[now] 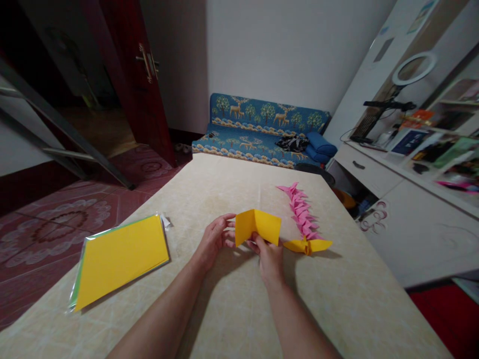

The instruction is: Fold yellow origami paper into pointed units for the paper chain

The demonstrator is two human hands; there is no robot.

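A small yellow sheet of paper, creased down its middle, stands half unfolded above the table. My right hand pinches it at the lower edge near the crease, with a fingertip on the front face. At the sheet's left edge is my left hand, its fingers apart and the tips close to or just behind the paper; whether they touch it is hard to tell. Just right of my right hand sits a folded yellow paper crane with spread wings. Behind it runs a row of pink folded paper cranes.
A stack of yellow and green paper in clear plastic lies on the left of the pale table. Beyond the table stands a blue patterned sofa. A white cabinet flanks the right side; a red door stands at left.
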